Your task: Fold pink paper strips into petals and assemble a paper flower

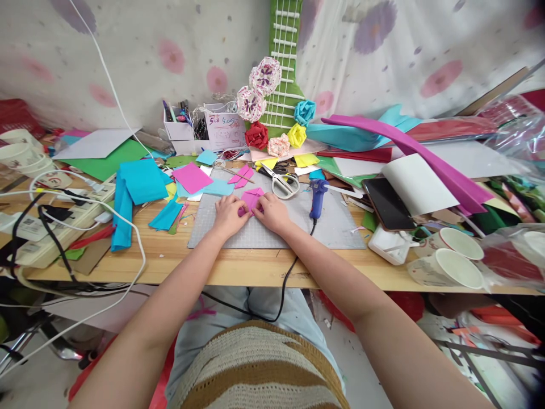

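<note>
A small folded piece of magenta paper (252, 196) lies on the grey cutting mat (221, 234), between my two hands. My left hand (230, 216) pinches its lower left edge, thumb against the paper. On the other side my right hand (271, 212) grips the lower right edge with closed fingers. Just beyond my right hand are white-handled scissors (285, 187). A blue glue gun (317, 199) sits on the mat farther right, its black cord running down over the table edge. Another folded magenta piece (242, 176) rests behind my hands.
Blue crepe paper (142, 183) and a magenta square (192, 178) lie to the left, near a power strip (63, 227) with tangled cables. Paper flowers stand against a green frame (275, 85) at the back. A phone (388, 204) and paper cups (447, 270) are at right.
</note>
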The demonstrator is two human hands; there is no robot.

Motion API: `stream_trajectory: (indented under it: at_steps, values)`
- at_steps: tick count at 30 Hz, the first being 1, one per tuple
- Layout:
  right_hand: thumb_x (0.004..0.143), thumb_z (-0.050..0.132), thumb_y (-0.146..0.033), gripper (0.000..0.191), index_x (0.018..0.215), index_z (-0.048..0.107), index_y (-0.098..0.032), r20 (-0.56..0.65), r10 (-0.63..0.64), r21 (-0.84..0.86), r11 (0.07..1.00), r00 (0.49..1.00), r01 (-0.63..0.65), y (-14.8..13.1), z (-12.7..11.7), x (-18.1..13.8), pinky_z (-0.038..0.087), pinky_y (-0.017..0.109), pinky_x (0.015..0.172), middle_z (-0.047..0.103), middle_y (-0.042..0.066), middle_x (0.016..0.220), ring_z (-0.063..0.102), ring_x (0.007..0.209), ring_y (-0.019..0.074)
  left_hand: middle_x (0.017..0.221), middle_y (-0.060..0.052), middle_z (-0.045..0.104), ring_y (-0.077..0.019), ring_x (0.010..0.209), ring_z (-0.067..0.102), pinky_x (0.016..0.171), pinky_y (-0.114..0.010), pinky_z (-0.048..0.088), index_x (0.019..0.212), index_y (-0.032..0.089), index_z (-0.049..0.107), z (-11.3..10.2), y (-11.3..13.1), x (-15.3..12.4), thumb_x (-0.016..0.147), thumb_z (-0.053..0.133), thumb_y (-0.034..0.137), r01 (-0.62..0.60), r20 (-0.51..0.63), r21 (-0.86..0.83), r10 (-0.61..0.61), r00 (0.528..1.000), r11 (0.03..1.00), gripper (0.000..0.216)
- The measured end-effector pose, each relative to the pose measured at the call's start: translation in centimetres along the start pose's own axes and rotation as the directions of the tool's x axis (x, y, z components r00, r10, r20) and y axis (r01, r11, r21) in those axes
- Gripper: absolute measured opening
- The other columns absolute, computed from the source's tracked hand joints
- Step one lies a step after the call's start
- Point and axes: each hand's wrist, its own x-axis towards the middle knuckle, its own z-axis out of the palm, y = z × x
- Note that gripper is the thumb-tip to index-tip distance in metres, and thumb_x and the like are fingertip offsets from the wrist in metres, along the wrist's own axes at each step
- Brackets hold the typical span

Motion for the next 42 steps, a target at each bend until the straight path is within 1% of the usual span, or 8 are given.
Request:
stream_trajectory:
  at_steps: [8, 14, 22, 29, 32, 35, 38, 42]
  values:
    - [0.084, 0.047, -0.024, 0.014, 0.095, 0.053, -0.017, -0.047, -0.008, 0.018, 1.000, 0.999, 0.009, 0.3, 0.3, -0.1, 0.042, 0.032, 0.078, 0.055, 0.010, 0.098, 0.048, 0.094, 0.0226, 0.100, -0.003, 0.056, -0.0233, 0.103, 0.045, 0.092, -0.039, 0.030, 0.083, 0.028, 0.067, 0.0, 0.1, 0.1, 0.073, 0.064, 0.035, -0.003, 0.026, -0.017, 0.004, 1.000, 1.000, 0.013]
    - [0.078, 0.056, -0.027, 0.033, 0.107, 0.051, -0.013, -0.166, -0.081, 0.047, 0.995, 0.983, 0.090, 0.5, 0.5, -0.4, 0.037, 0.038, 0.090, 0.051, 0.013, 0.109, 0.042, 0.101, 0.0259, 0.101, -0.003, 0.056, -0.0233, 0.104, 0.045, 0.093, -0.040, 0.029, 0.088, 0.028, 0.067, 0.2, 0.0, 0.2, 0.073, 0.063, 0.037, 0.017, 0.023, -0.015, -0.017, 1.000, 1.000, 0.018]
    - [0.076, 0.058, -0.022, 0.041, 0.115, 0.050, -0.012, -0.162, 0.017, 0.030, 0.999, 0.987, -0.012, 1.7, 0.2, -0.5, 0.034, 0.041, 0.095, 0.048, 0.016, 0.117, 0.038, 0.109, 0.0288, 0.100, -0.004, 0.055, -0.0247, 0.103, 0.045, 0.093, -0.042, 0.029, 0.087, 0.030, 0.067, 0.3, -0.3, 0.4, 0.072, 0.065, 0.036, 0.006, 0.032, -0.029, -0.005, 0.999, 1.000, 0.017]
    - [0.079, 0.050, -0.015, 0.030, 0.109, 0.055, -0.011, -0.154, -0.002, 0.053, 0.999, 0.988, 0.011, 1.5, -0.1, -0.6, 0.036, 0.039, 0.092, 0.051, 0.015, 0.111, 0.041, 0.102, 0.0267, 0.098, -0.005, 0.055, -0.0255, 0.101, 0.045, 0.092, -0.044, 0.031, 0.086, 0.027, 0.067, 0.3, -0.5, 0.1, 0.073, 0.063, 0.035, -0.054, -0.013, -0.049, 0.053, 0.999, 0.997, 0.016]
    - [0.078, 0.045, -0.008, 0.025, 0.097, 0.060, -0.014, -0.149, -0.095, 0.096, 0.989, 0.984, 0.110, 1.5, -0.5, -0.9, 0.038, 0.036, 0.088, 0.053, 0.011, 0.104, 0.043, 0.096, 0.0230, 0.098, -0.005, 0.054, -0.0220, 0.100, 0.046, 0.092, -0.038, 0.035, 0.090, 0.023, 0.064, 0.0, -1.3, -0.1, 0.074, 0.057, 0.022, -0.140, -0.071, -0.136, 0.132, 0.989, 0.981, 0.017]
    - [0.074, 0.045, -0.004, 0.027, 0.087, 0.064, -0.018, -0.105, -0.232, 0.131, 0.961, 0.967, 0.245, 1.4, -0.6, -1.2, 0.039, 0.033, 0.086, 0.054, 0.007, 0.098, 0.044, 0.093, 0.0205, 0.100, -0.004, 0.053, -0.0200, 0.103, 0.046, 0.094, -0.035, 0.036, 0.094, 0.021, 0.061, -0.5, -2.5, -0.2, 0.066, 0.052, 0.007, -0.225, -0.059, -0.184, 0.218, 0.974, 0.957, 0.033]
    - [0.074, 0.047, -0.006, 0.028, 0.088, 0.066, -0.020, -0.075, -0.294, 0.138, 0.943, 0.953, 0.302, 1.4, -0.6, -1.4, 0.039, 0.032, 0.086, 0.055, 0.006, 0.095, 0.044, 0.092, 0.0199, 0.106, -0.004, 0.053, -0.0225, 0.107, 0.045, 0.095, -0.038, 0.036, 0.101, 0.022, 0.060, -0.7, -3.7, -0.1, 0.063, 0.053, 0.007, -0.227, -0.024, -0.142, 0.226, 0.974, 0.963, 0.041]
    - [0.075, 0.049, -0.011, 0.025, 0.090, 0.067, -0.020, -0.075, -0.267, 0.127, 0.953, 0.961, 0.275, 1.4, -0.4, -1.4, 0.039, 0.032, 0.084, 0.056, 0.006, 0.092, 0.045, 0.089, 0.0194, 0.102, -0.003, 0.057, -0.0218, 0.102, 0.049, 0.093, -0.038, 0.038, 0.096, 0.023, 0.064, -0.4, -4.2, 0.3, 0.069, 0.055, 0.014, -0.218, -0.050, -0.113, 0.213, 0.976, 0.969, 0.030]
